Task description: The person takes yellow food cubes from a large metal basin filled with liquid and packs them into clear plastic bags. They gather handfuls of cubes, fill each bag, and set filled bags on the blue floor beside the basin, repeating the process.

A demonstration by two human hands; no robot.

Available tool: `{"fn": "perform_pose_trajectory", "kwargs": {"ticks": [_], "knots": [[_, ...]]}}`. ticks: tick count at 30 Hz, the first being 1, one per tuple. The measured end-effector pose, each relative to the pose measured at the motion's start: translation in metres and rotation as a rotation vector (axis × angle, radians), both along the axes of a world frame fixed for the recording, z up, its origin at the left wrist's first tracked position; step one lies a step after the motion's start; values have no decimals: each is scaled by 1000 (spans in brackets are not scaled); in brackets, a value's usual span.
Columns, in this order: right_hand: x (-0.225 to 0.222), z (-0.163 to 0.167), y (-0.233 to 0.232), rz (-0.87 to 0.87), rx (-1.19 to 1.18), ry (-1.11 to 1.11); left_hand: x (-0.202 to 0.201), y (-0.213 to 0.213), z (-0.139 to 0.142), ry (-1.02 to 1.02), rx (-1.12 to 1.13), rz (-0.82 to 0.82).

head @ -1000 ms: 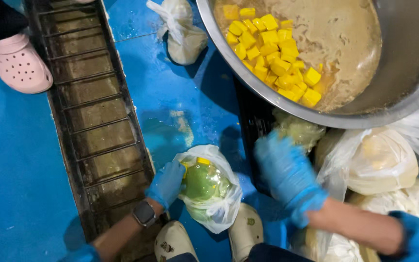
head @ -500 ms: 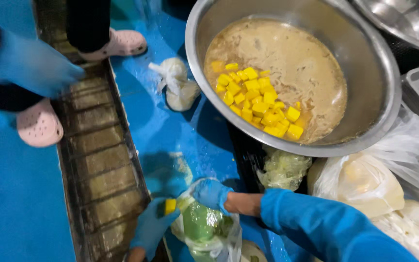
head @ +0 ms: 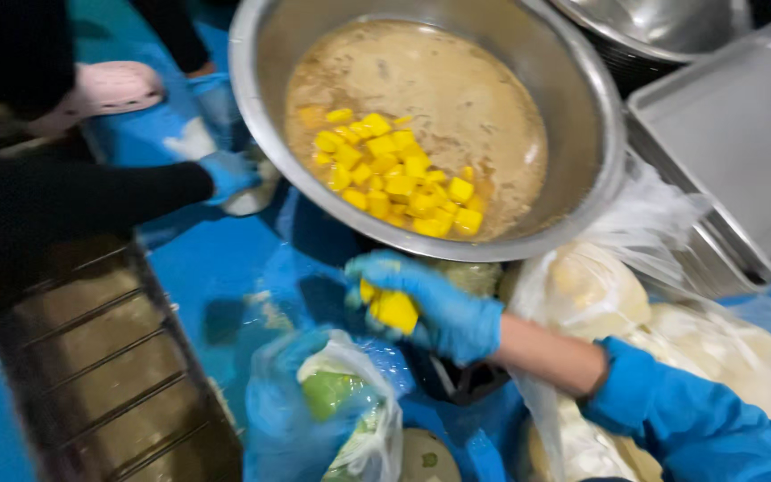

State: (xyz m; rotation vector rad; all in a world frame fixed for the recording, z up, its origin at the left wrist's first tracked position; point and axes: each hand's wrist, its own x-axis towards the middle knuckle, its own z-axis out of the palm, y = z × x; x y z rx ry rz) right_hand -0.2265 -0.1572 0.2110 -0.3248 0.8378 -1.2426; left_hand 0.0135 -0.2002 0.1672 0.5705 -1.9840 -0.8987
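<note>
Mango pieces (head: 392, 310), yellow and wet, sit cupped in the right hand (head: 430, 308), blue-gloved, fingers curled around them, in the lower middle of the frame just under the rim of the big steel bowl (head: 582, 116). Left hand (head: 283, 411), also in a blue glove, lies at the lower left, wrapped around the mouth of a clear plastic bag (head: 359, 419) that holds something green; the hand is blurred, so the exact grip cannot be told, but it looks closed on the plastic. The two hands are apart, right above left. Step in hand, as I judge it: carrying cut fruit from the bag up to the bowl, where a heap of yellow cubes (head: 394, 174) already lies in brownish liquid at upper centre. Next move calls for lifting over the rim and opening the fingers without dropping pieces on the blue floor (head: 216, 268). Further out: more tied bags of pale produce (head: 600, 295) at right, a steel tray (head: 733, 134) at upper right, a floor drain grate (head: 100, 375) at lower left, and another person's gloved hand (head: 225, 174) with a dark sleeve at upper left.
</note>
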Motion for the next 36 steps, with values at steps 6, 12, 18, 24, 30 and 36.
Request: {"fn": "perform_pose_trajectory", "kwargs": {"ticks": [6,12,18,24,30,36], "knots": [[-126,8,-62,43,-102,2002,14,32,-179,-608,-45,-139],[-171,28,-48,-82,-164,2111,5,-44,-238,-1008,-369,-208],[-153,107,138,-168,493,2024,-59,-143,-194,-1242,-584,-11],[-146,31,210,-138,-91,2312,-102,-194,-175,-1184,-421,-165],[-116,-13,251,-171,366,2228,-64,-141,-172,-1316,-257,-142],[-199,-14,255,-236,280,1894,-38,-91,-140,-996,-237,-349]]}}
